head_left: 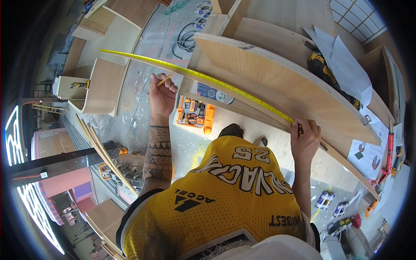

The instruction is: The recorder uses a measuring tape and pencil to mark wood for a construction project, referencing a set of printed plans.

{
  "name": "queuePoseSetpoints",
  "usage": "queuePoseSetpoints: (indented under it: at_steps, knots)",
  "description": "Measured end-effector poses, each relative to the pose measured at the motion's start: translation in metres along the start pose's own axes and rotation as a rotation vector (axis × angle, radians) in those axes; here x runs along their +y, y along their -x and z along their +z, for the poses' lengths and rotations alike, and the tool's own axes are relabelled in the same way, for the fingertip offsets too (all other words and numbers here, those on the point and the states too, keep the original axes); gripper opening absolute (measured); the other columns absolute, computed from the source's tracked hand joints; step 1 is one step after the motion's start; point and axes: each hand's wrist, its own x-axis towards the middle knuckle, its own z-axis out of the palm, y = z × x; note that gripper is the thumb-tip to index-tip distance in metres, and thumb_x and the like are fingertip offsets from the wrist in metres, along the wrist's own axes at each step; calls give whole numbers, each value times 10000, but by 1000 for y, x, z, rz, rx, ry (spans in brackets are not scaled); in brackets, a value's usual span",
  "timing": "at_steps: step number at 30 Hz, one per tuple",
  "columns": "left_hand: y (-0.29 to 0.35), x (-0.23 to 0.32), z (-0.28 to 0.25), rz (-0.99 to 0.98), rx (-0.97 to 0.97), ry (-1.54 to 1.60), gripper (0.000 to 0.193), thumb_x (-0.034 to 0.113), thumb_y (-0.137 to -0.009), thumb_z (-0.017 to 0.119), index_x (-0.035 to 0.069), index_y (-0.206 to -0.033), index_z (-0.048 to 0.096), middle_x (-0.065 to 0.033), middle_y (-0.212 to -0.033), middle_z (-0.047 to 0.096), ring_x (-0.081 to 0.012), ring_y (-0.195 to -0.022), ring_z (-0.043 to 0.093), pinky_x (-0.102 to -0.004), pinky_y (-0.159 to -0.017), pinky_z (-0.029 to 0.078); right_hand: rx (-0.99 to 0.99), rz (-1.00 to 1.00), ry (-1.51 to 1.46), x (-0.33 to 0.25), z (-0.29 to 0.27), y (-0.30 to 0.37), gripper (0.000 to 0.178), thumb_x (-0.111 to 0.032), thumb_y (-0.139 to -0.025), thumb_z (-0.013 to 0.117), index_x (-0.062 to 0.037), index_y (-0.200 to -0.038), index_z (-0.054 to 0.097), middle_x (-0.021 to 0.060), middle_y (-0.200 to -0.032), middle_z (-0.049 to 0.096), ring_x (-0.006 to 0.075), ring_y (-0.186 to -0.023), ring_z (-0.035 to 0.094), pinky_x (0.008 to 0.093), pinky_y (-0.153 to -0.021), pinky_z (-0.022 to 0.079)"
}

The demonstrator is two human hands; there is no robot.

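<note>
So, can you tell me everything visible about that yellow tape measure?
The tape measure shows a long, thin yellow blade with dark markings, apparently metal. Pulled well out, it lies along a narrow wooden strip, slanting from upper left down to the right hand. Its body is mostly hidden within that hand. The left hand holds a pencil close to the blade; whether they touch is unclear.

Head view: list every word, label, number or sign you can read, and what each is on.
I don't copy printed text; this is where it stands.
Yellow jersey: large outlined lettering and a number, plus smaller dark lettering with a logo; legible.
Yellow tape measure: graduations too small to read.
Printed sheet with drawings: text too small.
Blue-and-white packages: markings too small to read.
</note>
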Motion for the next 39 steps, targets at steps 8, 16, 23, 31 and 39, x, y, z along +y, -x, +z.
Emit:
queuePoseSetpoints:
  at_steps: [8, 16, 23, 31, 39]
  knots:
    - [-45, 34, -5, -214, 142, -612, 267, 186, -1043, 517, 16, -1243, 570, -47, -936, 679, -151, -892, 666, -290, -836, 536, 9, -11, 97, 0, 28, -4, 95, -94, -851, 725, -74, -944, 723, 119, -920, 679, 351, -836, 620, 466, -774, 509]
    - [-124, 136, -134, -312, -275, -856, 118, 17, -939, 678, 26, -1044, 624, -71, -1002, 734, -140, -944, 716, -295, -850, 584, 2, -34, 93, -116, 102, -13, 93, -48, -892, 707, -29, -980, 686, 143, -991, 688, 351, -908, 625, 451, -819, 512]
    - [-133, 134, -149, -295, -311, -873, 113, 33, -943, 683, 35, -1041, 627, -33, -943, 700, -82, -877, 675, -250, -781, 561, -26, -21, 93, -101, 97, -11, 173, -63, -868, 770, -20, -1013, 687, 153, -1005, 683, 354, -920, 625, 453, -831, 508]
    - [-123, 93, -114, -302, -566, -987, 133, 73, -944, 722, 32, -998, 608, 19, -886, 620, -37, -797, 586, -223, -707, 501, 18, 23, 106, -84, 101, -6, 141, -82, -865, 772, -26, -972, 699, 138, -974, 689, 349, -899, 622, 446, -812, 504]
    - [-124, 70, -89, -261, -679, -1167, 99, 63, -891, 693, 17, -937, 619, -18, -829, 635, -76, -763, 604, -257, -689, 496, 49, 18, 144, -80, 99, 2, 131, -92, -865, 776, -44, -954, 693, 128, -968, 688, 346, -895, 619, 447, -808, 500]
